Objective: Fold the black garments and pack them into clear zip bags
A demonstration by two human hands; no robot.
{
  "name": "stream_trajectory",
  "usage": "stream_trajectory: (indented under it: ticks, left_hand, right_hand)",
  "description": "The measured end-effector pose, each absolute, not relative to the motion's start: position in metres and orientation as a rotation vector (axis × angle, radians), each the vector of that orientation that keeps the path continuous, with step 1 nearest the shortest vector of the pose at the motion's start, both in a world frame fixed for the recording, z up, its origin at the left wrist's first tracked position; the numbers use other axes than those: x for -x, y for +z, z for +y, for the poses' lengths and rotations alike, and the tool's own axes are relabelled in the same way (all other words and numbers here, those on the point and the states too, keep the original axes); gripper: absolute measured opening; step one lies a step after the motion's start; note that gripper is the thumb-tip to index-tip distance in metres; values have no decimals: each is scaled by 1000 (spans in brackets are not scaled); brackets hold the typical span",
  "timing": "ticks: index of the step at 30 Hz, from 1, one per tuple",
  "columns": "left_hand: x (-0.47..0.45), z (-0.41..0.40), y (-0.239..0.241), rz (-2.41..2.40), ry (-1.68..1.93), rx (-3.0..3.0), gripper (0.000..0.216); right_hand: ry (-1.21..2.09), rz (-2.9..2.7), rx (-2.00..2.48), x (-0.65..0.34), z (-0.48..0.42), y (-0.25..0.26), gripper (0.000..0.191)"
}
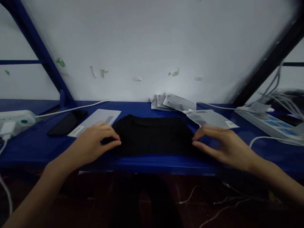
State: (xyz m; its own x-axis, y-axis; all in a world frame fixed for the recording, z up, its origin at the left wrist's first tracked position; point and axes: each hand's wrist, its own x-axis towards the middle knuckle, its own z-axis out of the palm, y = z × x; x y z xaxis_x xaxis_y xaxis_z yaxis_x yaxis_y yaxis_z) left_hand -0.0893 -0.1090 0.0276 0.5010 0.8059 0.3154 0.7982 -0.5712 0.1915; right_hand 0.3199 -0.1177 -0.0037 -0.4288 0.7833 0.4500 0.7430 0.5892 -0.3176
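A folded piece of black clothing (154, 136) lies flat near the front edge of the blue table. A raised fold runs along its far side. At its left edge, my left hand (97, 139) has thumb and forefinger pinched together on the cloth. My right hand (220, 145), a little blurred, pinches the opposite edge in the same way. The fabric between the two hands looks fairly smooth, though the dim light hides its details.
A blue table (147, 161) stands against a white wall. On it are a flat grey packet (98, 118), a black phone (67, 123), crumpled grey bags (175, 102), another grey bag (211, 117), a white power strip (21, 117) and a pale box (268, 123) with cables.
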Motion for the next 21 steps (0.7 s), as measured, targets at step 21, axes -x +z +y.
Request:
stream_trajectory:
  ticks: [21]
  left_hand:
    - [88,-46,22,1948,988,-2516,19]
  right_hand:
    - [-325,-2121,1544,-323,-45,2,28]
